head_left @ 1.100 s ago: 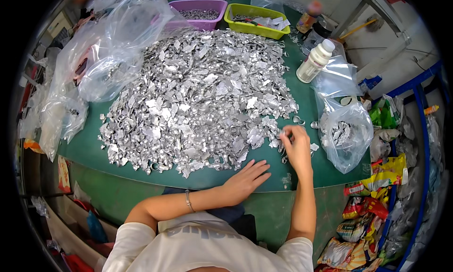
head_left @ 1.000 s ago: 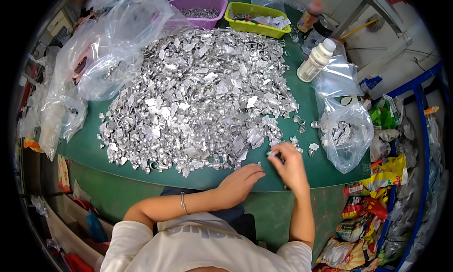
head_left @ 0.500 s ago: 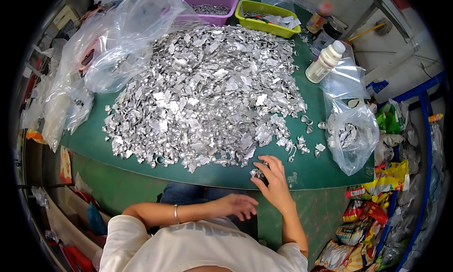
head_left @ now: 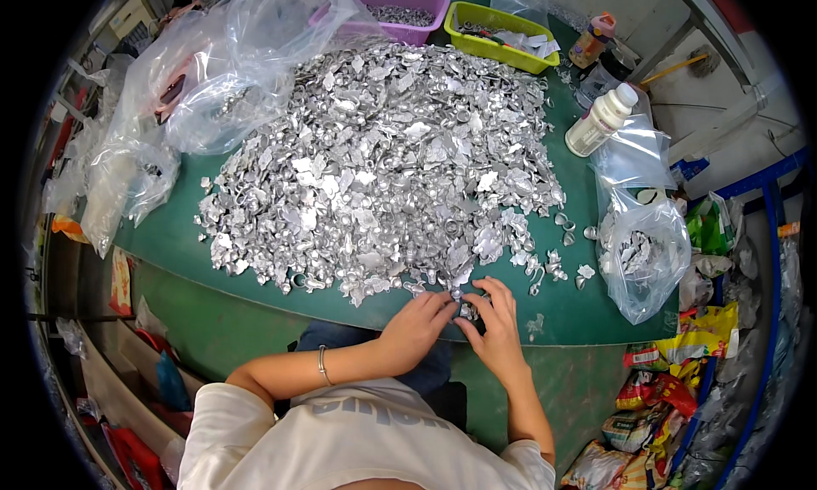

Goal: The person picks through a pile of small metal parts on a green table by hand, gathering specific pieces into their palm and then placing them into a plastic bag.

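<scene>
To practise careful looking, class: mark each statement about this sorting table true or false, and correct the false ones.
1. Both hands meet at the near edge of the pile of silvery metal pieces. True: the left hand and right hand are together there, fingers around small pieces.
2. The table is red. False: it is green.
3. A white bottle stands right of the pile. True.
4. The purple tray lies beside the person's wrist. False: it sits at the far edge, next to a yellow-green tray.
5. The clear bag on the right is empty. False: it holds metal pieces.
</scene>
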A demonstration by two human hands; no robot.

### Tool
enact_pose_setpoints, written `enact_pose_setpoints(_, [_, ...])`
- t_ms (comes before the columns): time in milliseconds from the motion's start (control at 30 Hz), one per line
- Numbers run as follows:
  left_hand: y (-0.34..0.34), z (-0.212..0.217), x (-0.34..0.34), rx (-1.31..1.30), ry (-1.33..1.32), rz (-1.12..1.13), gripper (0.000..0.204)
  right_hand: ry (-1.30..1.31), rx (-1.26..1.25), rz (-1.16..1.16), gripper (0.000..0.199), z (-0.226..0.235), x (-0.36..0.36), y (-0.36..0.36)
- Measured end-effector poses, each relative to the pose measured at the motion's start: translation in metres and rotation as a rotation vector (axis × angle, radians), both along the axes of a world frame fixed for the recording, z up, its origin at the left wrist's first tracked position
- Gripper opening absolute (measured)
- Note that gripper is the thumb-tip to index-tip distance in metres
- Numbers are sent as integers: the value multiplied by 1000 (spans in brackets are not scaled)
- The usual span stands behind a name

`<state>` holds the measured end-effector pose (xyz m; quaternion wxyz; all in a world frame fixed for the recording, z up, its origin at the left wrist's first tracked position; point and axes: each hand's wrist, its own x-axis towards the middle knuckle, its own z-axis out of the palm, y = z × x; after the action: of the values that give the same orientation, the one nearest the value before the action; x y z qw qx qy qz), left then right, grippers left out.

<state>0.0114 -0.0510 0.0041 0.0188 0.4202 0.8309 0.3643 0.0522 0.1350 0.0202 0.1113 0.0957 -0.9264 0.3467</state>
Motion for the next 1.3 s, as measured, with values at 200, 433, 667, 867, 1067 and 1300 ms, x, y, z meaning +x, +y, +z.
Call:
enact_pose_setpoints(200, [0, 2, 0, 69, -35, 131, 53, 43, 69, -1, 25, 4, -22, -3])
enact_pose_setpoints(433, [1, 3, 6, -41, -25, 65, 60, 80, 331, -28, 20, 18, -36, 14])
enact_pose_setpoints(667, [7, 0, 7, -45, 17, 51, 61, 133, 158, 40, 39, 14, -60, 12])
enact_pose_setpoints(867, [11, -5, 5, -66, 68, -85, 46, 120, 230, 224, 43, 12, -86, 11])
enact_pose_setpoints(1067, [24, -15, 3, 50, 5, -101, 45, 66, 317, 255, 57, 17, -83, 9])
enact_pose_setpoints(1300, [3, -10, 7, 147, -12, -16, 48, 101, 332, 267, 64, 8, -88, 12])
